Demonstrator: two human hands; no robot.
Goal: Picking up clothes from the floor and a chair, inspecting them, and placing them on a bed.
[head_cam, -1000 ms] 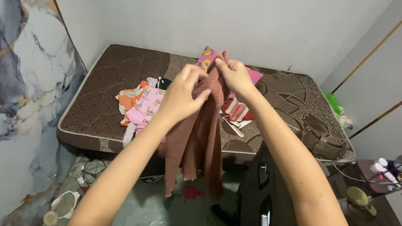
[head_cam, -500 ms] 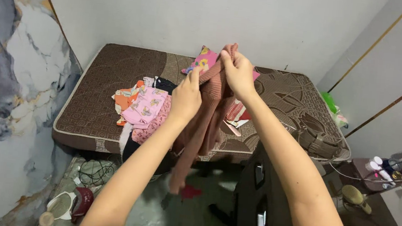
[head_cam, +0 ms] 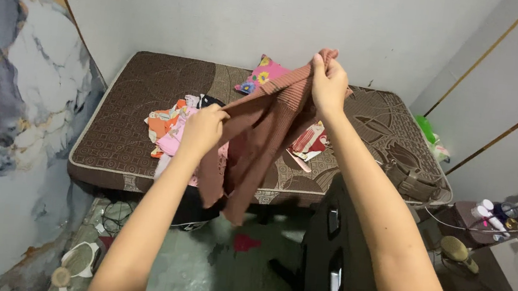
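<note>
So both hands are closed on the same thing, a rust-brown ribbed knit garment [head_cam: 260, 133] held up in the air over the near edge of the mattress. The right hand [head_cam: 329, 83] is up high, fingers pinched tight on one end of the fabric, while the left hand [head_cam: 202, 130] sits lower and off to the side, gripping the other edge in a loose fist. The cloth is stretched on a slant between them and the rest hangs down in folds.

Underneath is a brown patterned mattress [head_cam: 128, 126] pushed into the corner of a small room, plain white wall behind, a marble-look panel [head_cam: 3, 108] on the left side. There's a heap of pink and orange clothes [head_cam: 169, 127] on the mattress, partly behind the left hand, plus a pink flowery pillow [head_cam: 263, 73] near the wall and a striped red-and-white piece [head_cam: 309, 141] mostly hidden by the garment. A black suitcase [head_cam: 336, 260] stands under the right arm. The clutter at the right edge is cut off and hard to make out.
</note>
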